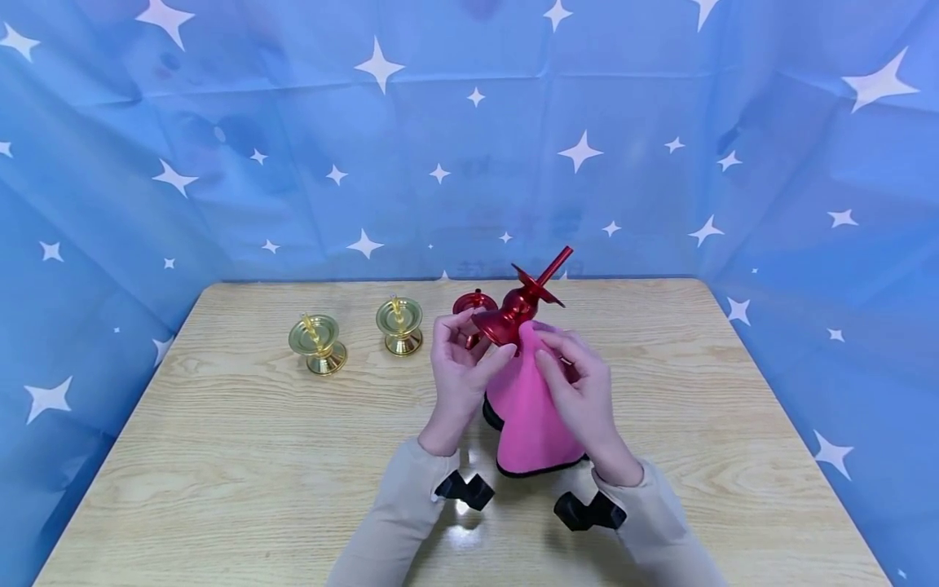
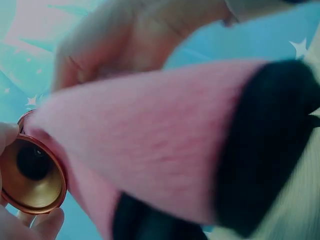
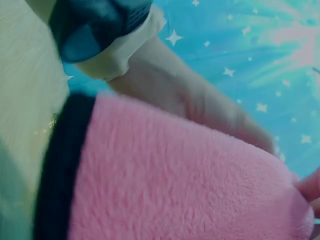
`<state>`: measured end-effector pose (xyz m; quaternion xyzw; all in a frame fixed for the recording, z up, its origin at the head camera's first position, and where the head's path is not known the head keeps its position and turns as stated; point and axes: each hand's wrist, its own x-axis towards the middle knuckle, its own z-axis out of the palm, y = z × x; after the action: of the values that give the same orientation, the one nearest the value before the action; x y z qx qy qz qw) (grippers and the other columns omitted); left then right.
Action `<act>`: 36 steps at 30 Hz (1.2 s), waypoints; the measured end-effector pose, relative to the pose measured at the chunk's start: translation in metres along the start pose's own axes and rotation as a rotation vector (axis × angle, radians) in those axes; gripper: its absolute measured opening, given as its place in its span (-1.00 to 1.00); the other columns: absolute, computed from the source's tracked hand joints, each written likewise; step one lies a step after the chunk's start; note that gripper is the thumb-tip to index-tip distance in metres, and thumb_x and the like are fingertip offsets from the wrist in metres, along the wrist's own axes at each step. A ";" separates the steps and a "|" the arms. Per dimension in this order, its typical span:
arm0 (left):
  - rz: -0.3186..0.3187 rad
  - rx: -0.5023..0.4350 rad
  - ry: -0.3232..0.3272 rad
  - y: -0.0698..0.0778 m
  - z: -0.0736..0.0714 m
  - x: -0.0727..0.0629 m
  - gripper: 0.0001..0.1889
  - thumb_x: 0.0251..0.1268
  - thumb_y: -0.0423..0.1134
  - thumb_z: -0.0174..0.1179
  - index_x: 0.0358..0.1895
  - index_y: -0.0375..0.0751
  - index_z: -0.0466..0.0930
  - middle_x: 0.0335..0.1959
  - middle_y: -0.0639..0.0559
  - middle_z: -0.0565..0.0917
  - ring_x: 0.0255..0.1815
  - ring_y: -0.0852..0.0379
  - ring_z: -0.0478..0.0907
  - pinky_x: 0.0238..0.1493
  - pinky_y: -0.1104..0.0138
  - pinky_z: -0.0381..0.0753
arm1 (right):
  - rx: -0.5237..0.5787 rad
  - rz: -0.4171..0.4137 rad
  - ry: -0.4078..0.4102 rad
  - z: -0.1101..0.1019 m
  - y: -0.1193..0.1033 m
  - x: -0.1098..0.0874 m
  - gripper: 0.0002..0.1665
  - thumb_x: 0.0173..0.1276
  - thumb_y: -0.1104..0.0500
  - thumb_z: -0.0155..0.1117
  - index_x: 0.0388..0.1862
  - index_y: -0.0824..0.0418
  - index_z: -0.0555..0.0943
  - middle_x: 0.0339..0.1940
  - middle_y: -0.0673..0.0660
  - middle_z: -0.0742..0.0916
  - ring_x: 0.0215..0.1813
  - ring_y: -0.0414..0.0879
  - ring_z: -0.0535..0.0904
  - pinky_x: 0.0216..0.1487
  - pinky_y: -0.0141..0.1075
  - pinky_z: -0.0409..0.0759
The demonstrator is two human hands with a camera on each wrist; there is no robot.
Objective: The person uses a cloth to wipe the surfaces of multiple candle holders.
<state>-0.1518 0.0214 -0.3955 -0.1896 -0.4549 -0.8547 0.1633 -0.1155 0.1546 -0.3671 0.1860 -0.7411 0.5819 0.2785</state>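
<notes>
My left hand holds a shiny red metal candle holder by its flared foot, tilted so that its thin stem points up and right. In the left wrist view the hollow, gold-toned underside of the candle holder faces the camera. With thumb and fingers my right hand pinches a fuzzy pink cloth with black edging against the holder's side. Loose folds of the cloth hang below and fill much of the right wrist view. Part of the holder is hidden behind fingers and cloth.
A second red holder stands just behind my left hand, partly hidden. Two gold-coloured holders stand to the left on the wooden table. A blue star-patterned curtain surrounds the table's back and sides.
</notes>
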 end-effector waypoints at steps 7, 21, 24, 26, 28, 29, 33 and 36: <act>0.063 0.152 -0.095 -0.004 -0.006 -0.002 -0.40 -0.14 -0.61 0.35 -0.01 -0.61 0.19 0.05 -0.30 0.41 0.03 0.15 0.45 0.12 0.18 0.47 | -0.044 -0.210 0.028 0.007 -0.013 0.009 -0.64 0.12 0.63 0.14 -0.11 0.45 0.64 -0.09 0.32 0.65 -0.07 -0.06 0.56 -0.24 -0.50 0.50; 0.146 0.152 -0.164 0.002 -0.013 -0.001 -0.43 -0.13 -0.59 0.36 -0.06 -0.62 0.19 0.06 -0.14 0.43 0.04 0.12 0.46 0.07 0.18 0.51 | -0.225 -0.376 -0.182 -0.001 -0.015 0.014 -0.79 0.27 0.39 0.19 -0.13 0.38 0.66 -0.21 0.19 0.64 -0.37 -0.13 0.46 -0.43 -0.51 0.34; 0.100 0.072 -0.147 0.002 -0.012 0.000 -0.32 -0.04 -0.30 0.43 -0.03 -0.62 0.16 0.07 -0.04 0.47 0.00 0.15 0.47 0.03 0.24 0.53 | -0.151 -0.408 -0.127 -0.003 0.000 0.010 -0.74 0.37 0.23 0.14 -0.19 0.44 0.66 -0.29 0.25 0.63 -0.40 -0.15 0.43 -0.49 -0.50 0.32; 0.065 0.041 -0.130 0.003 -0.011 0.000 -0.30 -0.06 -0.15 0.46 -0.02 -0.51 0.22 0.06 0.02 0.48 -0.03 0.16 0.47 0.00 0.27 0.55 | -0.076 -0.393 -0.088 -0.004 0.012 0.007 -0.71 0.38 0.24 0.13 -0.23 0.50 0.63 -0.34 0.28 0.62 -0.41 -0.16 0.39 -0.53 -0.50 0.28; 0.033 0.022 -0.112 0.004 -0.010 0.000 -0.36 -0.08 -0.10 0.47 -0.01 -0.31 0.30 0.04 0.04 0.50 -0.05 0.17 0.47 -0.02 0.29 0.55 | 0.015 -0.351 -0.056 -0.004 0.022 0.004 -0.77 0.35 0.34 0.12 -0.23 0.54 0.60 -0.29 0.31 0.62 -0.35 -0.16 0.42 -0.53 -0.49 0.27; 0.020 0.016 -0.101 0.005 -0.010 0.000 -0.38 -0.10 -0.09 0.47 -0.01 -0.21 0.33 0.03 0.05 0.50 -0.06 0.17 0.46 -0.02 0.31 0.55 | 0.045 -0.315 -0.041 -0.003 0.027 0.003 -0.81 0.32 0.40 0.11 -0.23 0.55 0.59 -0.25 0.31 0.64 -0.31 -0.16 0.45 -0.52 -0.49 0.29; -0.019 -0.013 -0.070 0.008 -0.008 -0.001 -0.41 -0.14 -0.08 0.49 -0.01 0.00 0.36 0.00 0.01 0.52 -0.08 0.19 0.47 -0.06 0.35 0.56 | 0.211 -0.047 0.059 0.001 0.032 0.000 -0.79 0.29 0.51 0.05 -0.18 0.47 0.61 -0.16 0.13 0.67 -0.22 -0.20 0.53 -0.41 -0.51 0.42; -0.024 -0.026 -0.080 0.008 -0.006 -0.002 -0.40 -0.14 -0.10 0.49 -0.01 -0.06 0.37 0.01 -0.01 0.52 -0.07 0.18 0.48 -0.08 0.37 0.56 | 0.407 0.203 0.174 0.005 0.027 0.002 -0.76 0.35 0.46 0.04 -0.23 0.31 0.66 -0.30 0.02 0.67 -0.35 -0.24 0.52 -0.40 -0.51 0.48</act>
<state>-0.1472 0.0119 -0.3940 -0.2202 -0.4520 -0.8542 0.1320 -0.1339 0.1571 -0.3870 0.1119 -0.5966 0.7582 0.2382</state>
